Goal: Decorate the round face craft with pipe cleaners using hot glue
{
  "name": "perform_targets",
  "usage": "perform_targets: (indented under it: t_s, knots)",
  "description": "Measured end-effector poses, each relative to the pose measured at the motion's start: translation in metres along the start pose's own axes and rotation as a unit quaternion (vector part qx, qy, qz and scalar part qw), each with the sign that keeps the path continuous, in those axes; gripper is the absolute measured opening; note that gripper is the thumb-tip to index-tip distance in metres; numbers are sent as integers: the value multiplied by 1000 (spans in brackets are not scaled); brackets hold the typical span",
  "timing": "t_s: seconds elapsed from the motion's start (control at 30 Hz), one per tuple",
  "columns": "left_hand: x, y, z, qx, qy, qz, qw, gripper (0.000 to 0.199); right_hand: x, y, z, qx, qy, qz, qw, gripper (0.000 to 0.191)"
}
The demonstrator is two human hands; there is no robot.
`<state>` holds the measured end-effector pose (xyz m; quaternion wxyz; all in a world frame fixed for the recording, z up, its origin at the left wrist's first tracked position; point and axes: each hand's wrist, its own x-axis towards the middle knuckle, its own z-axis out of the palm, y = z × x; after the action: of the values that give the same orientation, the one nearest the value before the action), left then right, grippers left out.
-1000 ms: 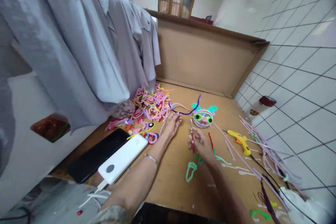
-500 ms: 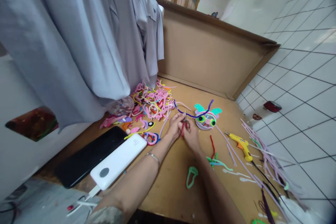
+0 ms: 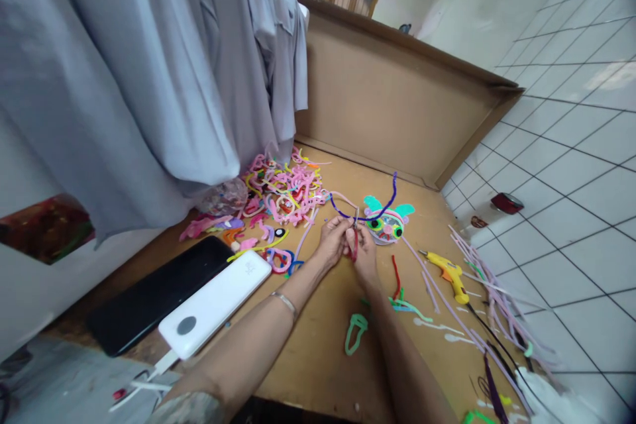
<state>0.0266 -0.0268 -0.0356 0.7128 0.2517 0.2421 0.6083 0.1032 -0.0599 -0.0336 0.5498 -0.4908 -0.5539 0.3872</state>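
Between the fingers of my left hand [image 3: 334,238] is a long dark-blue pipe cleaner [image 3: 389,202], its two ends curving upward. My right hand [image 3: 365,253] is closed round a small red-handled cutting tool [image 3: 354,246], either scissors or pliers. The tool's metal tip meets the pipe cleaner close to my left fingertips. Just beyond the right hand lies a round animal face [image 3: 386,228] with teal ears, green-rimmed eyes and a pink nose; the blue pipe cleaner passes in front of its top.
A pile of mostly pink pipe cleaners [image 3: 293,192] lies at the back left. Nearer are a white power bank [image 3: 216,301] and a black phone-like slab [image 3: 159,298]. Rightward are a yellow glue gun [image 3: 450,275] and lilac pipe cleaners [image 3: 491,285]. Grey cloth [image 3: 189,66] hangs at left.
The tool in my right hand has turned more upright and shifted slightly along the blue pipe cleaner. The pipe cleaner's right end now stands higher. The whole view has shifted a little.
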Motion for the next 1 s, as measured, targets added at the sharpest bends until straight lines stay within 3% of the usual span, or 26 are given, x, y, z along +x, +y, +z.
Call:
perform_targets:
  t_s: [0.23,0.77,0.87,1.0]
  knots:
    - [-1,4,0,-9,-15,10,1000,37,-1,-3,1,-24,3,-19,1000,41]
    - [-6,3,-15,-13,34,45,998,23,-7,3,5,-21,-31,-15,999,33]
    - [0,7,-19,-2,68,63,996,22,-12,-6,4,-68,-31,-34,997,33]
    - [12,18,-30,14,116,102,988,26,-28,-18,-3,-225,-29,-42,973,37]
